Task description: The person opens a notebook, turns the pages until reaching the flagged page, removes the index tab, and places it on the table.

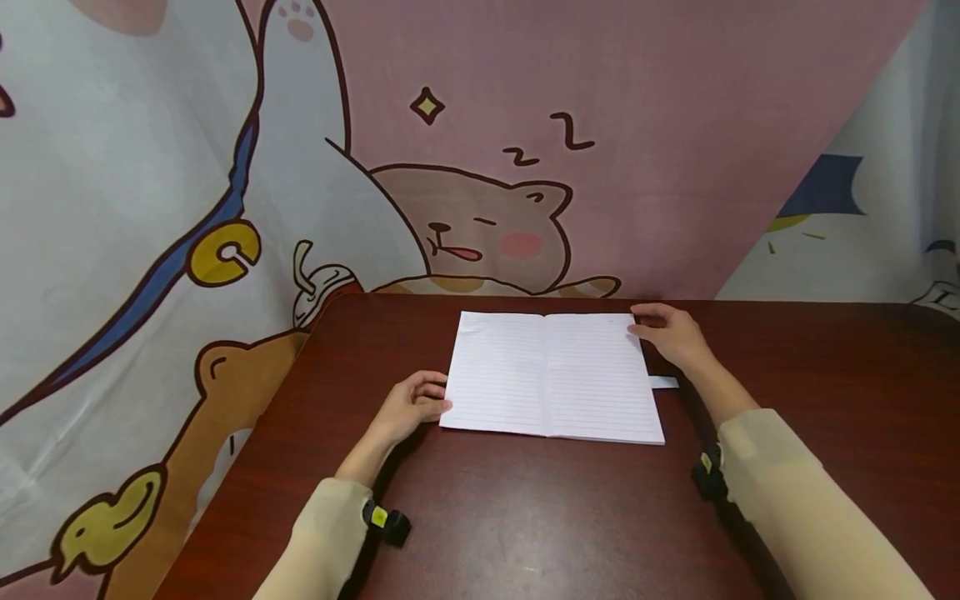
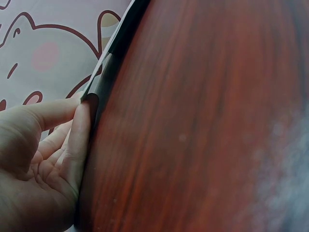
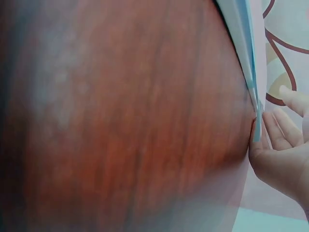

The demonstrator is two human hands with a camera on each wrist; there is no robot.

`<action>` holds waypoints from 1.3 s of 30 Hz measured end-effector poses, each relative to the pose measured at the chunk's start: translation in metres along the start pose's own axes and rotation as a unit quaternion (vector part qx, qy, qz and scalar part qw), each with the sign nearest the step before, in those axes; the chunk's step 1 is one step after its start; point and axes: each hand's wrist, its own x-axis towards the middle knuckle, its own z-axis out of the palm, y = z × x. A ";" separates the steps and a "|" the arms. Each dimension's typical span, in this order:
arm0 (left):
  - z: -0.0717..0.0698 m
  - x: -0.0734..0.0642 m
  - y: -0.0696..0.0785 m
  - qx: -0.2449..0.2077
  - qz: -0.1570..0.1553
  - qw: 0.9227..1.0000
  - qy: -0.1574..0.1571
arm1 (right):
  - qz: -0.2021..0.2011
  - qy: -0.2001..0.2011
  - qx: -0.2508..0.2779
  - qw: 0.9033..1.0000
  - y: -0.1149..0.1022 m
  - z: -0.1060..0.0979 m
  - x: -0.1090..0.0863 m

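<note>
An open notebook with lined pages lies on a brown table.
The left hand pinches its left edge. The right hand touches its top right corner; I can't tell if it grips. Behind the notebook, a cloth shows two Zs.

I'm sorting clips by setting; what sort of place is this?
Probably an indoor desk spot, perhaps a home or studio: a reddish-brown table, an open lined notebook, and a cartoon-print backdrop behind.

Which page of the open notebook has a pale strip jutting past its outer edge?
The right page: the pale strip pokes out beside it; the left page shows none.
</note>
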 end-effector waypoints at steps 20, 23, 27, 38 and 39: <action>-0.002 -0.001 -0.003 0.003 -0.006 1.000 -0.001 | -0.040 -0.088 -0.061 0.993 0.009 -0.001 0.015; -0.002 0.000 -0.002 0.000 -0.005 1.000 -0.003 | -0.036 -0.082 -0.053 0.995 0.010 -0.002 0.014; -0.001 0.000 -0.001 -0.001 -0.003 1.000 -0.002 | -0.038 -0.079 -0.050 0.995 0.009 -0.003 0.014; 0.000 0.001 0.000 0.005 -0.003 1.000 0.003 | -0.057 -0.079 -0.071 0.993 0.005 -0.005 0.016; 0.000 0.000 0.000 0.005 -0.002 1.000 0.003 | -0.058 -0.079 -0.070 0.993 0.005 -0.005 0.015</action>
